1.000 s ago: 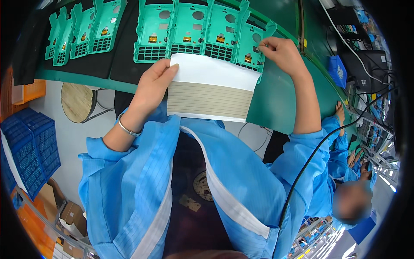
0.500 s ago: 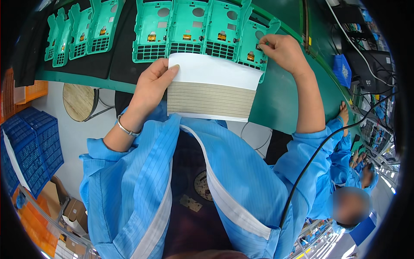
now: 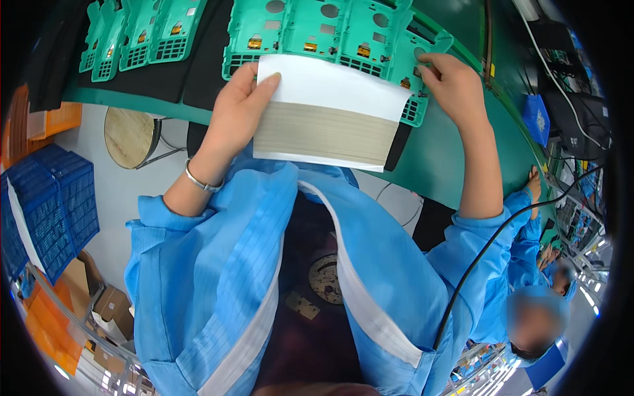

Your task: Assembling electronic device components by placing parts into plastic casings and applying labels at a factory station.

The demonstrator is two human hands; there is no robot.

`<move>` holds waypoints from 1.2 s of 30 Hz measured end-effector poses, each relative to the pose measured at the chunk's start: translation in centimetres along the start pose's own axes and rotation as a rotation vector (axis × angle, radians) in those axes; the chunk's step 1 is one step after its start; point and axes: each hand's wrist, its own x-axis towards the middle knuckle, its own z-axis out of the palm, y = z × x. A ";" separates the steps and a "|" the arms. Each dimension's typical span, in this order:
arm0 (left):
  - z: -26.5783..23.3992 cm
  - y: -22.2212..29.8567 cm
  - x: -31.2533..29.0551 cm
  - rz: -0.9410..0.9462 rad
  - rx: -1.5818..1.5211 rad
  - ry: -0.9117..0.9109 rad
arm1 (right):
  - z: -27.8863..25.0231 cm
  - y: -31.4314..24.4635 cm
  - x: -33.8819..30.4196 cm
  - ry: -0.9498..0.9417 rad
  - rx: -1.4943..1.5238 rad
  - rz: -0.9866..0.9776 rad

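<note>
1. At 9 o'clock from the middle of the view, stacked blue crates (image 3: 49, 211) stand on the floor.
2. Between 9 and 10 o'clock, a round stool (image 3: 131, 137) stands near the green bench (image 3: 446, 158).
3. Toward 10:30, a smaller group of green casings (image 3: 173, 32) lies on black matting.
4. Nearer the middle, also toward 10:30, the left hand (image 3: 243, 109) grips the sheet's upper left corner, thumb on the front; a bracelet (image 3: 203, 179) circles its wrist.
5. At 12 o'clock, the white sheet (image 3: 330, 78), banded with grey-beige strips, hides part of the casings beyond.
6. Past it, around 12 to 1 o'clock, sits a row of four green casings (image 3: 300, 30).
7. Between 1 and 2 o'clock, the right hand (image 3: 456, 86) is at the row's rightmost casing, thumb and forefinger drawn together; whether they pinch anything, I cannot tell.
8. Around 4 o'clock, a co-worker (image 3: 492, 303) wears blue.
</note>
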 end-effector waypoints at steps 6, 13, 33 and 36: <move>-2.4 0.8 0.3 0.124 0.009 0.075 | 0.2 -6.4 -1.3 0.064 0.308 -0.234; -5.1 1.2 0.5 0.166 0.156 0.172 | 0.6 -8.1 -2.4 0.049 0.328 -0.203; 0.3 -2.0 -1.2 1.004 0.951 -0.186 | 3.7 -9.7 -1.8 0.046 0.062 -0.364; 0.4 -2.2 -1.1 0.949 0.976 -0.165 | 3.8 -9.4 -1.2 0.030 0.080 -0.400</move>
